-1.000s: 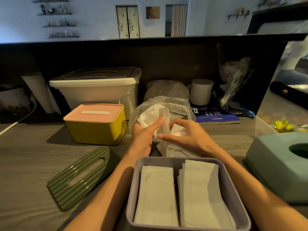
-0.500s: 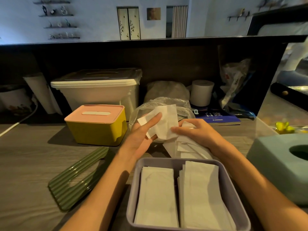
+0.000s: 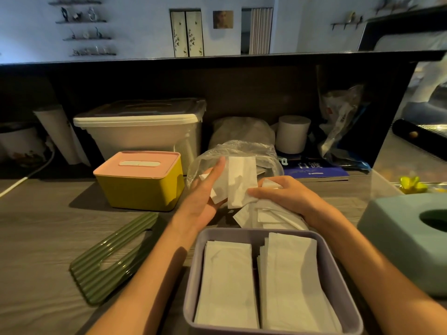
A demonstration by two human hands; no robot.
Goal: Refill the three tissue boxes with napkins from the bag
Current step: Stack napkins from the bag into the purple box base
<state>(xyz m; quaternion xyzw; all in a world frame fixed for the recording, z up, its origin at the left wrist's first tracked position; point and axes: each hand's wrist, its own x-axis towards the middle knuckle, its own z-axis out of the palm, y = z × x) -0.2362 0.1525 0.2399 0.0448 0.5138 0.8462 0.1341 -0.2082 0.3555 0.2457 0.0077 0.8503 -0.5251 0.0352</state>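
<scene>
An open grey tissue box (image 3: 191, 286) stands right in front of me with two stacks of napkins inside. Its green ribbed lid (image 3: 113, 257) lies to the left on the table. Behind the box, my left hand (image 3: 202, 204) is spread with straight fingers, and a white napkin (image 3: 242, 180) stands upright against them. My right hand (image 3: 287, 194) curls over a fanned bundle of napkins (image 3: 271, 216) and touches the upright napkin's lower edge. The clear plastic bag (image 3: 242, 148) sits just behind both hands. A yellow box with a pink lid (image 3: 140, 184) stands at the left, a teal box (image 3: 401, 243) at the right.
A white lidded storage bin (image 3: 142, 126) stands behind the yellow box. A paper roll (image 3: 292, 134), a blue book (image 3: 316, 170) and more plastic bags line the dark back wall. A white cable (image 3: 26, 175) runs along the far left.
My left hand has opened out and turned one napkin upright in front of the bag. My right hand has shifted right and settled over the fanned bundle.
</scene>
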